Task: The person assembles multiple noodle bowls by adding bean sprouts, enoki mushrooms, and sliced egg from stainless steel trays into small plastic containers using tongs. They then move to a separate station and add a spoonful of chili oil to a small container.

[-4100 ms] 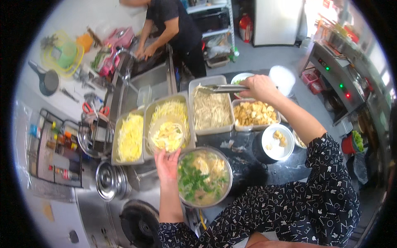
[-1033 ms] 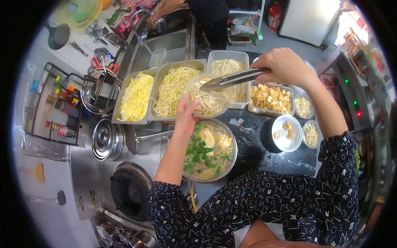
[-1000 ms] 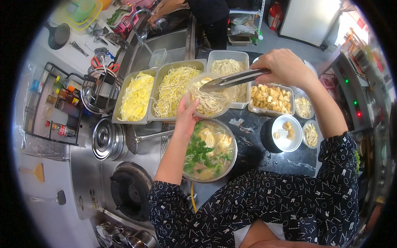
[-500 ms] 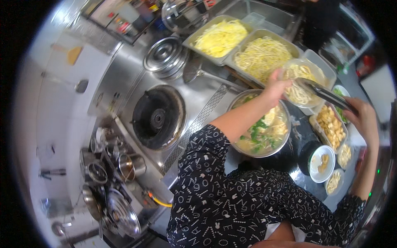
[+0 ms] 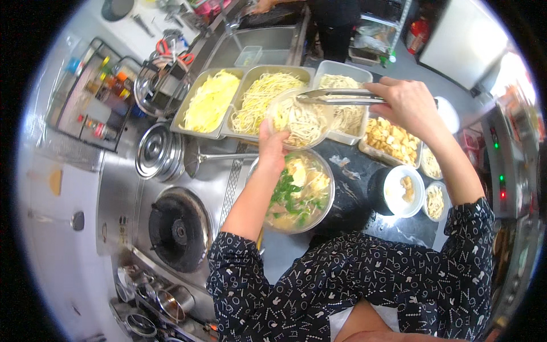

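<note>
The left hand grips a round translucent plastic bowl, already part-filled with pale strips, above the black marbled worktop; the right hand clasps silver metal tongs over it; similar strips remain in the rectangular translucent container.

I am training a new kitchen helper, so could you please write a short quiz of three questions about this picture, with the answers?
1. Which hand holds the tongs?
2. True or false: the left hand holds a clear bowl.
3. In the metal bowl, the leaves are: a) green b) red c) purple.

Key:
1. The right hand.
2. True.
3. a
</note>
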Tool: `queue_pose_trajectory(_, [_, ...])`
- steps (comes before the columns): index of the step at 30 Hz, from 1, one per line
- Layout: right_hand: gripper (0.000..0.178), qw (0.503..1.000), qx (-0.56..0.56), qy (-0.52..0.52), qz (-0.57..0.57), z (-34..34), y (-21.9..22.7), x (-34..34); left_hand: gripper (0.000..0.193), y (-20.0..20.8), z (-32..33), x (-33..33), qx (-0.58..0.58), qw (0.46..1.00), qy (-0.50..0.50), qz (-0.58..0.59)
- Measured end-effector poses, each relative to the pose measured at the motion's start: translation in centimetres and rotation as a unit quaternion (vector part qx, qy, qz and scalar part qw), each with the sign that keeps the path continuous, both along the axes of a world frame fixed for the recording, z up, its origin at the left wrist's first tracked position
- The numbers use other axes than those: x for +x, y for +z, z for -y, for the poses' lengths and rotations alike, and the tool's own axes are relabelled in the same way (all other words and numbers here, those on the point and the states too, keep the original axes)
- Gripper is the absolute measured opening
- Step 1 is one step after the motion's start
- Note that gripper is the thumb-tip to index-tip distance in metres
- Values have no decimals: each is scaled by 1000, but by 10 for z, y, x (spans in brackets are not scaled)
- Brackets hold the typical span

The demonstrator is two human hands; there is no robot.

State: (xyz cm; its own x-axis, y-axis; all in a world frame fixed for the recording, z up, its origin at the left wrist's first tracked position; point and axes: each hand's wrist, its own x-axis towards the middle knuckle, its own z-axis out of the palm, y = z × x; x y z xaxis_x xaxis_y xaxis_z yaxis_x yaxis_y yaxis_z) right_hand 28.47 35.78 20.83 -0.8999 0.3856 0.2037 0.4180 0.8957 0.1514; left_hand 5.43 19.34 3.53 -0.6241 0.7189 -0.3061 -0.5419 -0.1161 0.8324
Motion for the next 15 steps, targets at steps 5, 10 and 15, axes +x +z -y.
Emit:
queue_pose_trajectory(5, [37, 999, -33, 4, -21, 4, -5, -6, 52, 3, 0, -3, -12, 999, -36, -11])
queue_pose_trajectory(10, [37, 999, -24, 41, -9, 3, -2, -13, 54, 2, -8, -3, 32, 998, -57, 12])
queue_pose_trajectory(15, [36, 999, -2, -37, -22, 1, -3, -17, 62, -12, -12, -9, 37, 998, -36, 30])
